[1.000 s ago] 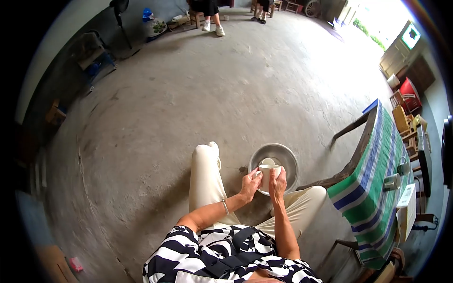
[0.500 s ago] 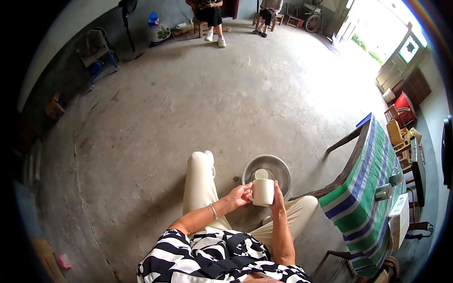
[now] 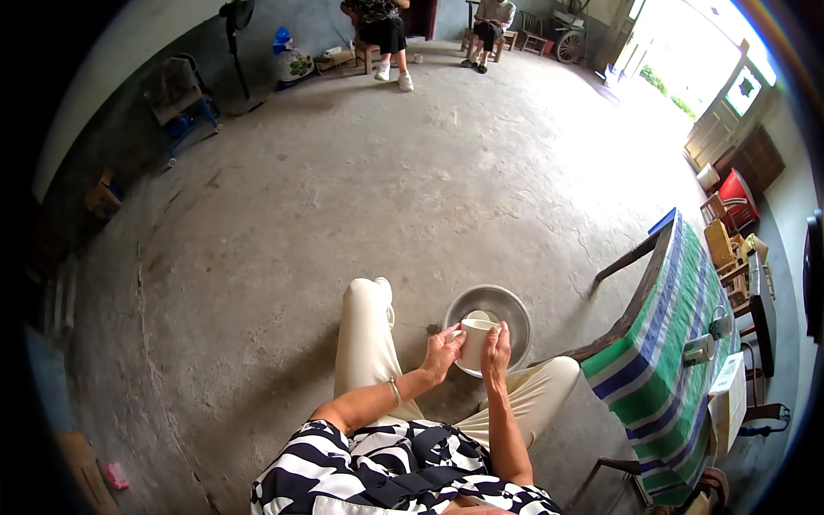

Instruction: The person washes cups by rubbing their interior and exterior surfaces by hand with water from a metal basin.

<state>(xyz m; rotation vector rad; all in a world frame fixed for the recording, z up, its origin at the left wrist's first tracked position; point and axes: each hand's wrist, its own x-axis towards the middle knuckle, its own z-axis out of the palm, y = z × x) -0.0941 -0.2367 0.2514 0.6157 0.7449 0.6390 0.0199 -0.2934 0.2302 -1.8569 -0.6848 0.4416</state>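
Note:
Between my two hands is a cream-white mug (image 3: 474, 350), its rim turned up and partly facing me. My left hand (image 3: 443, 354) grips it on the left, where the handle is mostly covered by my fingers. On the right side, my right hand (image 3: 496, 350) is closed around the wall with fingers reaching the rim. Just below and beyond the mug, a round metal basin (image 3: 520, 319) sits on the floor. A small pale round object (image 3: 478, 315) shows inside the basin behind the mug; its kind is unclear.
A table with a green, blue and white striped cloth (image 3: 657, 352) stands at my right, bearing a glass mug (image 3: 698, 349). Two seated people (image 3: 390, 39) are at the far wall. A standing fan (image 3: 236, 43) and a blue-framed cart (image 3: 184, 107) stand far left.
The mug has tilted and moved slightly farther from me, over the basin. My right hand has shifted left and round onto the mug's near side; my left hand follows it forward.

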